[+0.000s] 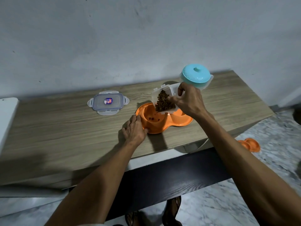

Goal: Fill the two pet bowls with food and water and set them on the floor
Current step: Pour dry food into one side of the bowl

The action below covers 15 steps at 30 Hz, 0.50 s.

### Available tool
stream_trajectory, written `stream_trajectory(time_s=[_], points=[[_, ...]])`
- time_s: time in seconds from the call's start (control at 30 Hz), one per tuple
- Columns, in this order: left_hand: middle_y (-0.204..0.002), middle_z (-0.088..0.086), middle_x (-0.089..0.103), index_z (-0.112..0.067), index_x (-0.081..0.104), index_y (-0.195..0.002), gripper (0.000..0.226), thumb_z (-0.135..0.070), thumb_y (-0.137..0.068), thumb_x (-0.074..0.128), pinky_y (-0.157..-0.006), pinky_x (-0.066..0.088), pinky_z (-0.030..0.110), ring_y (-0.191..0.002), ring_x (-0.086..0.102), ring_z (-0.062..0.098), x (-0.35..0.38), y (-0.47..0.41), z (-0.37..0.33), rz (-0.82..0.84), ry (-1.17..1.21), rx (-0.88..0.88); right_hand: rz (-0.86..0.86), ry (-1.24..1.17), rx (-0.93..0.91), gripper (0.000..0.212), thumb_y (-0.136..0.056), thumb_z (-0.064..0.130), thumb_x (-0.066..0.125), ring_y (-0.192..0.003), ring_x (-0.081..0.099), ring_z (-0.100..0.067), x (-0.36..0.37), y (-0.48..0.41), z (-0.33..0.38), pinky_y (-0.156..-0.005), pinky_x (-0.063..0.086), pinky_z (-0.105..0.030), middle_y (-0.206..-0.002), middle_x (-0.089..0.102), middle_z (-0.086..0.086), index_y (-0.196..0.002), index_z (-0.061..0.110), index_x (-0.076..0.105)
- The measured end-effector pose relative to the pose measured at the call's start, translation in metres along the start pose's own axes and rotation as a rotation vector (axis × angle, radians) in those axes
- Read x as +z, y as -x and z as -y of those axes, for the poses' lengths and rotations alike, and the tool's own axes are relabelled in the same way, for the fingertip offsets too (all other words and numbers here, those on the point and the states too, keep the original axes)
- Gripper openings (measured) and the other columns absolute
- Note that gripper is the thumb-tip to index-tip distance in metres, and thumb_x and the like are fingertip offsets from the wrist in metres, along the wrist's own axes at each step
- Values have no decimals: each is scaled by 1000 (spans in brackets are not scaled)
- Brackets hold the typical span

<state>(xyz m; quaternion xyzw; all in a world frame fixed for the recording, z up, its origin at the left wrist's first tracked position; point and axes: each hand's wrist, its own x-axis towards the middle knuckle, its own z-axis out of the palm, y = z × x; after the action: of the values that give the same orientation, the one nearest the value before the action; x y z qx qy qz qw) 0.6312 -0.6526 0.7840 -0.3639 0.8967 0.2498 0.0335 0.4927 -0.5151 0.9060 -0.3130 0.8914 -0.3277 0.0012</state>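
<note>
An orange double pet bowl (182, 120) sits on the wooden table (65, 128). My right hand (189, 101) grips a clear plastic container (164, 99) of brown kibble, tilted over the bowl's left well. A few kibble pieces (154, 119) lie in that well. My left hand (134, 129) rests against the bowl's left rim, thumb on its near edge. The right well is mostly hidden behind the container and my hand.
The container's clear lid (108, 101) lies flat on the table to the left. A teal lidded jug (196, 76) stands behind my right hand. A second orange double bowl (250, 144) sits on the marble floor to the right. A white object (6, 118) is at the left edge.
</note>
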Motion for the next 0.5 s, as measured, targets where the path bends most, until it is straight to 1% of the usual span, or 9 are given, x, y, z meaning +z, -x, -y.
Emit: stream_trajectory(time_s=[0.07, 0.2, 0.4, 0.5], points=[[-153, 2, 33, -22, 31, -148, 77, -36, -83, 70, -110, 34, 53, -138, 37, 31, 2, -2, 1, -3, 3, 8, -4, 30, -18, 40, -74, 34, 81, -81, 56, -27, 2, 1, -1, -61, 39, -33, -92, 62, -11, -78, 15, 46], [-152, 1, 35, -23, 32, -148, 77, -37, -83, 71, -110, 34, 53, -137, 37, 31, 3, -2, 3, -7, 3, 10, -12, 44, -28, 40, -75, 34, 81, -80, 54, -26, 5, 1, -2, -62, 38, -32, -92, 62, -11, -80, 15, 46], [-155, 2, 31, -23, 29, -149, 79, -36, -83, 70, -109, 32, 53, -139, 35, 31, 4, -3, 3, -2, 7, 2, -22, 68, -16, 41, -74, 37, 80, -78, 53, -26, 6, 3, -4, -63, 33, -30, -92, 61, -11, -79, 17, 45], [-157, 1, 28, -24, 27, -150, 80, -36, -84, 70, -111, 30, 54, -141, 32, 31, 5, -4, 4, 8, 8, -2, -29, 71, -27, 40, -75, 36, 80, -79, 52, -25, 6, 4, -4, -63, 34, -30, -92, 62, -11, -80, 16, 46]])
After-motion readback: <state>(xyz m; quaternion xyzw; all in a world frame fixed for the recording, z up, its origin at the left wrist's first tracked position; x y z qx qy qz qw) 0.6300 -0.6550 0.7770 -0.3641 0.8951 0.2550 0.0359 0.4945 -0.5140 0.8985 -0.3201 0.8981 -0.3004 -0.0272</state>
